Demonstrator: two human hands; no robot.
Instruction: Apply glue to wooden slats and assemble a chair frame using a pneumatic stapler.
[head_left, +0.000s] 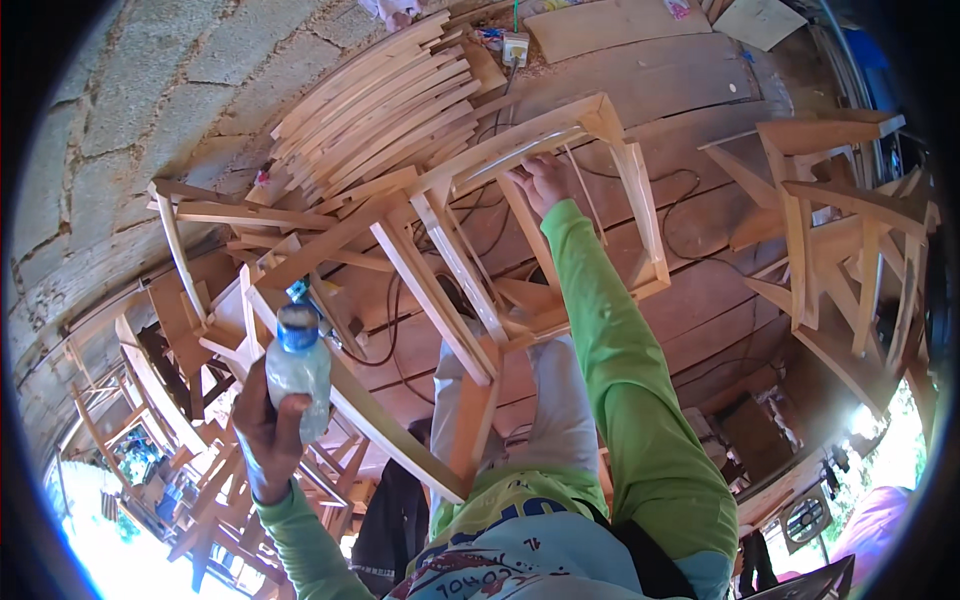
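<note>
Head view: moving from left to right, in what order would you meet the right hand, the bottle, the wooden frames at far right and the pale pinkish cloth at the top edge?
Blue-topped bottle → pale pinkish cloth → right hand → wooden frames.

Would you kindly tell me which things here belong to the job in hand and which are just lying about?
In use:
blue-necked bottle, in the left hand
wooden frame, the right hand at it

Apparently lying about:
stacked wooden strips
white socket box
other frames, right side
</note>
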